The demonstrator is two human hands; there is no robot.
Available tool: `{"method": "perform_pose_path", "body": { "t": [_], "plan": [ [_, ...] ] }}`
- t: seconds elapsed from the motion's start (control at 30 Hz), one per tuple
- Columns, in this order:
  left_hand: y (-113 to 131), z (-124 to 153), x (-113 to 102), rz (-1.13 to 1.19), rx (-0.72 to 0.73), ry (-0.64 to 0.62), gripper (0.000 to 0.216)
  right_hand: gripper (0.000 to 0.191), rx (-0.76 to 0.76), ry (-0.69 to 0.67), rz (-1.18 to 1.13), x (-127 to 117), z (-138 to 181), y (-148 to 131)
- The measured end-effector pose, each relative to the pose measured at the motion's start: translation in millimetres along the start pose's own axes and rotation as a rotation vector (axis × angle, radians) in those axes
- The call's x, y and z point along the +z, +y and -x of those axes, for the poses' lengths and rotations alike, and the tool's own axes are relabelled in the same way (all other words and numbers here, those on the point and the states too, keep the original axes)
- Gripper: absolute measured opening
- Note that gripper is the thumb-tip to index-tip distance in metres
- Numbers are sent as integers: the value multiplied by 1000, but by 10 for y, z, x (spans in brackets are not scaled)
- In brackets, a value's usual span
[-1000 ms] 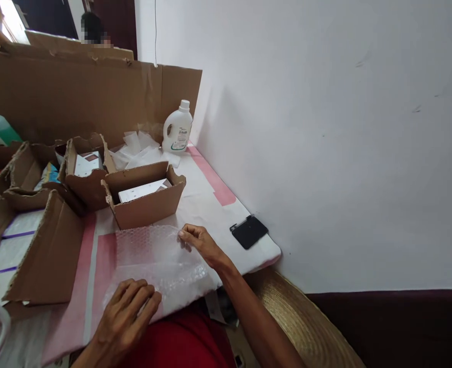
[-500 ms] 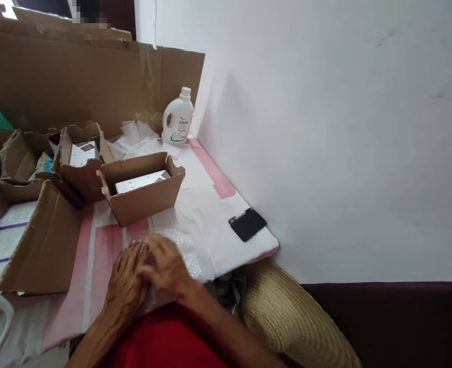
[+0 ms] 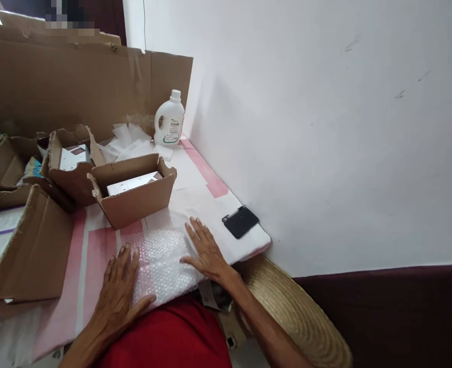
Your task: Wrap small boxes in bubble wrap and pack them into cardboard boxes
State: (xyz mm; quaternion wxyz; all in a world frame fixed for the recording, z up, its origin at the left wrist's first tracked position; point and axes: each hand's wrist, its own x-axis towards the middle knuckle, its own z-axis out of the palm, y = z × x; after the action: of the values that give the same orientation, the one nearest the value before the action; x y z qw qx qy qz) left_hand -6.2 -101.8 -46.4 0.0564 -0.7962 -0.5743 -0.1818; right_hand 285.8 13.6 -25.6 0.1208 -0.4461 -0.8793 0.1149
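A clear sheet of bubble wrap (image 3: 164, 260) lies flat at the near edge of the cloth-covered table. My left hand (image 3: 119, 286) rests open on its left side, with the thumb stretched along the near edge. At the right side of the wrap, my right hand (image 3: 206, 253) is open, palm down and fingers spread. Neither hand grips anything. Just beyond the wrap stands a cut-down cardboard box (image 3: 141, 204) with a white carton (image 3: 134, 183) inside.
More cardboard boxes (image 3: 38, 250) holding packets crowd the left. Translucent plastic sleeves (image 3: 130, 140) and a white jug (image 3: 170, 120) are at the back before a cardboard panel (image 3: 76, 87). A black flat object (image 3: 241, 222) lies near the wall; a woven straw item (image 3: 287, 306) is below.
My hands were together over the bubble wrap. Now they are apart, the right one moved to the right, and the wrap lies spread out in view between them.
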Motion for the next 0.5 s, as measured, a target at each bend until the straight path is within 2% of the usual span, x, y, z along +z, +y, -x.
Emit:
{"method": "perform_pose_path", "body": {
  "t": [0.1, 0.17, 0.23, 0.37, 0.5],
  "plan": [
    [-113, 134, -206, 21, 167, -103, 98, 112, -244, -99, -19, -40, 319, -23],
    [-190, 227, -313, 14, 238, -154, 90, 110, -298, -167, -13, 1, 463, -43],
    [-244, 315, -373, 5, 273, -183, 81, 98, -303, -188, 12, 63, 557, -40],
    [-283, 468, -386, 6, 312, -169, 71, 62, -306, -154, 20, 133, 660, -14],
    [-345, 528, -376, 99, 308, -166, 69, 48, -285, -98, -85, 103, 688, -21]
  ]
}}
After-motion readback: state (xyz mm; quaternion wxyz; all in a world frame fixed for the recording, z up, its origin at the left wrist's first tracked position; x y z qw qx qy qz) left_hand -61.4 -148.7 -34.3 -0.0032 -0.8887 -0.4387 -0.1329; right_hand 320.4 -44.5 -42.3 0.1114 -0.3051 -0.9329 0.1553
